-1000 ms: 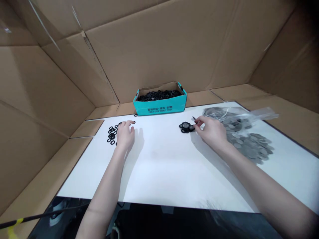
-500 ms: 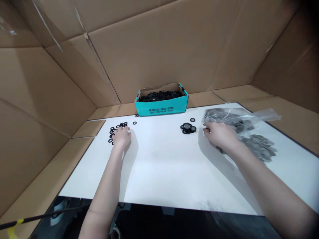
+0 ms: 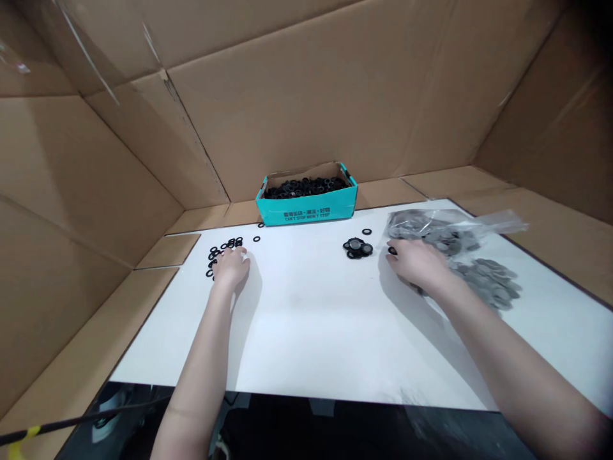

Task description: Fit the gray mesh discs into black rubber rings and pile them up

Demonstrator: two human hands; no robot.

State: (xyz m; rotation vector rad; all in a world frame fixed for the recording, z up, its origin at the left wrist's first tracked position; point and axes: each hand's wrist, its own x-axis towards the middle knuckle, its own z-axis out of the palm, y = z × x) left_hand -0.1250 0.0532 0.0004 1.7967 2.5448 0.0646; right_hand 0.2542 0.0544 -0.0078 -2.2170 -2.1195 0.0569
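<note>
My left hand [image 3: 231, 265] rests over a scatter of black rubber rings [image 3: 211, 256] on the left of the white table, its fingers spread and touching among them. On the right, my right hand [image 3: 419, 259] pinches a black ring [image 3: 393, 250] between thumb and fingers. Just left of it lies a small heap of black rings with grey mesh discs in them [image 3: 357, 247]. One more ring with a grey centre [image 3: 366, 232] sits by itself behind that heap. Beside my right wrist spreads a pile of grey discs [image 3: 491, 282].
A teal box [image 3: 309, 211] full of black rings stands at the back edge of the table [image 3: 306, 319]. A clear plastic bag [image 3: 493, 222] of grey discs lies behind my right hand. Cardboard walls [image 3: 311, 96] enclose the back and sides.
A black ring now shows clearly in my right fingertips, which have parted a little. My left hand stays over the rings with slight finger movement. The whole view has shifted slightly.
</note>
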